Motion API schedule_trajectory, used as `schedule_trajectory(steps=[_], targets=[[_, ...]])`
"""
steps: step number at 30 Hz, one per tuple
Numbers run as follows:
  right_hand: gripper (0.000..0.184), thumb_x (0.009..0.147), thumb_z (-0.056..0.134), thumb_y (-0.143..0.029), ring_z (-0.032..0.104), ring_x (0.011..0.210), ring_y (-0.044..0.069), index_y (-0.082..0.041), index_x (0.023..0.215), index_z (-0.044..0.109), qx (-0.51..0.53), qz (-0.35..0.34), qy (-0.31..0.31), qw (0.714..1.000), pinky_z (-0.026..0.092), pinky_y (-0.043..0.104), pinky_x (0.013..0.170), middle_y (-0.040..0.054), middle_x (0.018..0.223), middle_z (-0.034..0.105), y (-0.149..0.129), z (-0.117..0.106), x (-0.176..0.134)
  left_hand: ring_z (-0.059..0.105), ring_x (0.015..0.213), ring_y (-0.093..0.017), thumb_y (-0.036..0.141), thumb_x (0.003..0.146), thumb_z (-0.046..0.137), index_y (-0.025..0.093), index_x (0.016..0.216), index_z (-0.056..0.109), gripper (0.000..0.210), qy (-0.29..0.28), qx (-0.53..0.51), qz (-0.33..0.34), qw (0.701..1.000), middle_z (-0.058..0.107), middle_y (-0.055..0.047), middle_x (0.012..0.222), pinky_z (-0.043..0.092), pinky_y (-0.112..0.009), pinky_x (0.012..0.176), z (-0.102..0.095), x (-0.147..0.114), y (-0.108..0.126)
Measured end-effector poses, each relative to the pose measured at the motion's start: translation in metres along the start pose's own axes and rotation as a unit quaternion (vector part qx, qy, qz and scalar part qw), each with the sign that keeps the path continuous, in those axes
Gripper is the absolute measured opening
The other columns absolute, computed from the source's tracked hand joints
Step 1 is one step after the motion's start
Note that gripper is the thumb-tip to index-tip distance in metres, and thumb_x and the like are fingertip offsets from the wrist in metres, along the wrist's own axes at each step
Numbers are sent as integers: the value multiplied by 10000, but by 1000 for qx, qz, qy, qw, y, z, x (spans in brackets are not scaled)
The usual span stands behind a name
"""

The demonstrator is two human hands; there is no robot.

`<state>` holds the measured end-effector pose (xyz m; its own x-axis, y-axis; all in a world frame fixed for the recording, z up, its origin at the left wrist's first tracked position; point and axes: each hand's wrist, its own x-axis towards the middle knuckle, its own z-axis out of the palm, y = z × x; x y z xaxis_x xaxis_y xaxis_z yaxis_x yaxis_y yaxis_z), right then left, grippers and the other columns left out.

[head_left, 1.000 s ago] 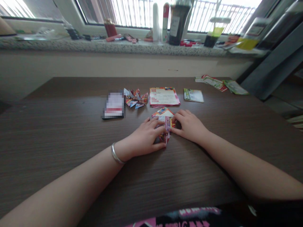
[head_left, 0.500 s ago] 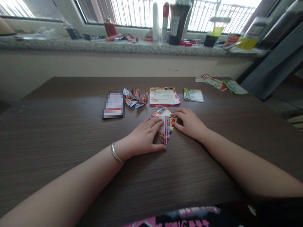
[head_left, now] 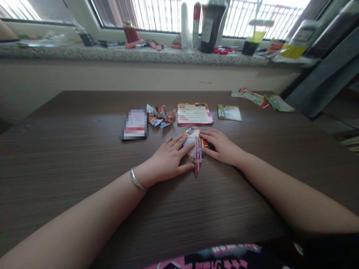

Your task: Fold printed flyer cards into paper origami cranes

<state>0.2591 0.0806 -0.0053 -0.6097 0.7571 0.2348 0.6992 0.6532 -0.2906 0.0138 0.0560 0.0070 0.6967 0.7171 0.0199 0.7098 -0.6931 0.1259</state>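
Observation:
A folded sheet of colourful printed paper (head_left: 197, 157) lies on the table, narrowing to a point towards me. My left hand (head_left: 171, 157) rests on its left side, fingers spread, with the thumb near the lower point. On the right edge lie the fingertips of my right hand (head_left: 221, 147), its fingers stretched out and partly covering the print. Just behind the paper is a stack of printed sheets (head_left: 195, 114). Folded paper pieces (head_left: 162, 116) sit to the left of that stack.
A phone-like object (head_left: 134, 125), its face pixelated, lies left. Small green-white cards (head_left: 230, 113) are right of the stack, and more leaflets (head_left: 254, 98) lie at the table's back right. Bottles, including a dark one (head_left: 210, 30), line the granite windowsill (head_left: 168, 57).
My left hand has shifted slightly, its thumb moving up from the paper's tip. My right fingers have slid a little left over the paper's right edge.

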Motion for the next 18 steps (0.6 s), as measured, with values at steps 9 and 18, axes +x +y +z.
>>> schedule_trajectory(steps=[9, 18], targets=[[504, 921, 514, -363, 499, 1280, 250, -224, 1400, 446, 102, 17, 49, 993, 379, 499, 1080, 119, 1402, 538, 0, -2, 0, 401, 1364, -276, 523, 934, 434, 205, 1343, 503, 523, 65, 24, -40, 997, 432, -111, 1490, 279, -491, 1140, 0, 1, -3], [295, 955, 423, -331, 631, 936, 200, -189, 957, 681, 124, 79, 84, 986, 485, 378, 874, 68, 961, 710, -3, -9, 0, 438, 1306, -321, 514, 933, 415, 154, 1376, 477, 574, 81, 23, -64, 994, 454, -148, 1457, 353, -489, 1084, 4, 0, -7]])
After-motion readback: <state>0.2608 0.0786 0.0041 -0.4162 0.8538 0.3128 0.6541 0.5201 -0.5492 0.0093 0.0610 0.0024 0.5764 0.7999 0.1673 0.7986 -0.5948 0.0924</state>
